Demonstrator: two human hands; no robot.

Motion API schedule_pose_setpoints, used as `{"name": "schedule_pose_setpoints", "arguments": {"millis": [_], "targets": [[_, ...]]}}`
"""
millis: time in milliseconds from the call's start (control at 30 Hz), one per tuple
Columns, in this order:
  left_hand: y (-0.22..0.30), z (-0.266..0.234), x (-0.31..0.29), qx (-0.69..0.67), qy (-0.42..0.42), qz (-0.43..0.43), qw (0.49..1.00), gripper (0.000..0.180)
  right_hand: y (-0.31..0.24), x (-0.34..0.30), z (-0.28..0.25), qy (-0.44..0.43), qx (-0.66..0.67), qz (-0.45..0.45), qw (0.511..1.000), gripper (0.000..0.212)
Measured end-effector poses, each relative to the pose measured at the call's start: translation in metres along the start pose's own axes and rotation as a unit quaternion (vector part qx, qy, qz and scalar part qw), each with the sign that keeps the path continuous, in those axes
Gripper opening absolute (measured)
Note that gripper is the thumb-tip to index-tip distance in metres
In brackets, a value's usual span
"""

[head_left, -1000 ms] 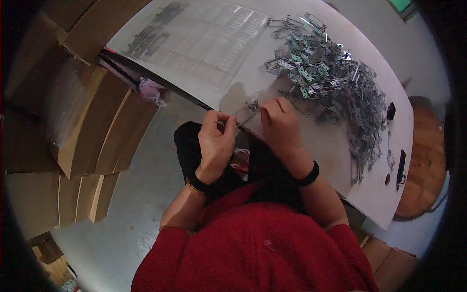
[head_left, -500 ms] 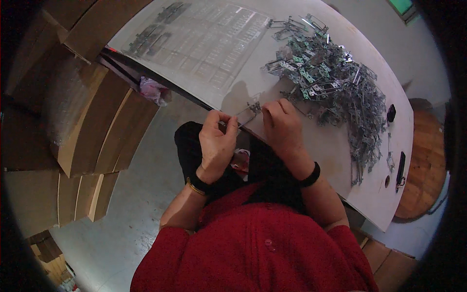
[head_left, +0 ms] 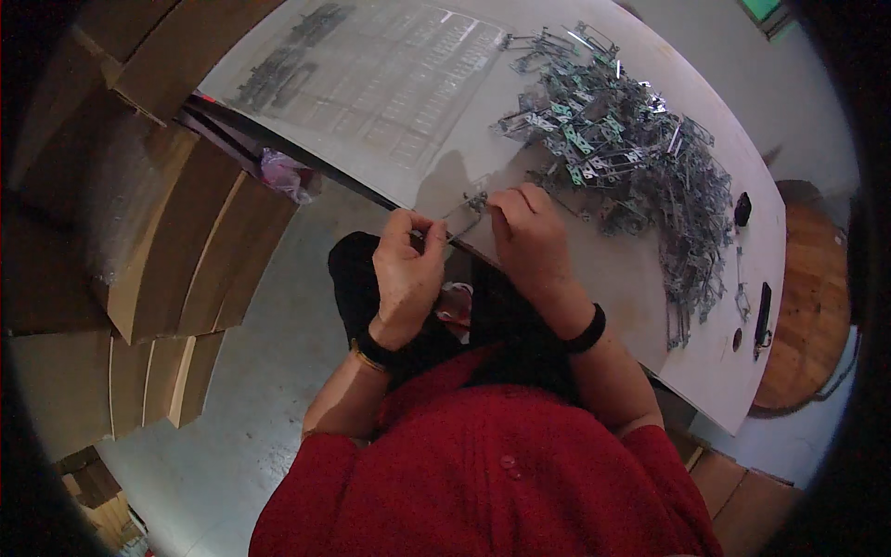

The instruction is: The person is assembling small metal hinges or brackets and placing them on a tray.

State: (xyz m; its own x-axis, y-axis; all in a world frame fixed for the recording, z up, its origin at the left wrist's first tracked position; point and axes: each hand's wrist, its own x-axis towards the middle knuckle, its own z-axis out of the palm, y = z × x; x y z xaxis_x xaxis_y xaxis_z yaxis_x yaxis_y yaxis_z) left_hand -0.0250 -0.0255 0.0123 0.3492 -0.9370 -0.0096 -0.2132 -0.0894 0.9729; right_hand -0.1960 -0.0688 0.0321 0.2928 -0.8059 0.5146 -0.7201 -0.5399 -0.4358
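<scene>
Close to the table's near edge, my left hand [head_left: 408,274] pinches one end of a small metal wire bracket [head_left: 471,212] between thumb and fingertips. The piece is a thin wire frame with small fittings at its far end. My right hand [head_left: 534,237] is closed at that far end, its fingertips on the fittings. Exactly what the right fingers grip is partly hidden. To the right of my hands, a large heap of similar metal brackets [head_left: 613,139] lies tangled on the white table [head_left: 640,292].
A clear plastic tray [head_left: 371,97] with rows of slots lies at the upper left, grey metal parts along its left side. Cardboard boxes [head_left: 153,251] stand on the left. A pink plastic bag [head_left: 283,174] hangs by the table edge. A round wooden stool [head_left: 809,311] is at right.
My right hand's fingers have shifted slightly at the bracket's far end. My left hand keeps its pinch. The whole view has moved a little.
</scene>
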Motion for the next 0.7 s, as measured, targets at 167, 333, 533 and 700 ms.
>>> {"name": "schedule_pose_setpoints", "arguments": {"millis": [167, 333, 533, 700], "targets": [[0.013, -0.002, -0.002, 0.026, -0.008, 0.003, 1.0, 0.015, 0.002, -0.003, -0.001, -0.007, -0.005, 0.006, 1.0, 0.008], [0.007, -0.003, -0.001, 0.02, -0.002, 0.056, 0.998, 0.015, -0.005, 0.004, -0.004, -0.008, -0.022, -0.019, 1.0, 0.01], [0.003, -0.002, -0.001, 0.022, -0.007, 0.056, 0.998, 0.014, -0.001, -0.001, -0.001, -0.002, 0.0, 0.005, 1.0, 0.008], [0.007, -0.003, -0.003, 0.017, -0.009, 0.026, 0.999, 0.014, -0.001, 0.0, -0.001, -0.005, -0.012, -0.007, 1.0, 0.007]]}}
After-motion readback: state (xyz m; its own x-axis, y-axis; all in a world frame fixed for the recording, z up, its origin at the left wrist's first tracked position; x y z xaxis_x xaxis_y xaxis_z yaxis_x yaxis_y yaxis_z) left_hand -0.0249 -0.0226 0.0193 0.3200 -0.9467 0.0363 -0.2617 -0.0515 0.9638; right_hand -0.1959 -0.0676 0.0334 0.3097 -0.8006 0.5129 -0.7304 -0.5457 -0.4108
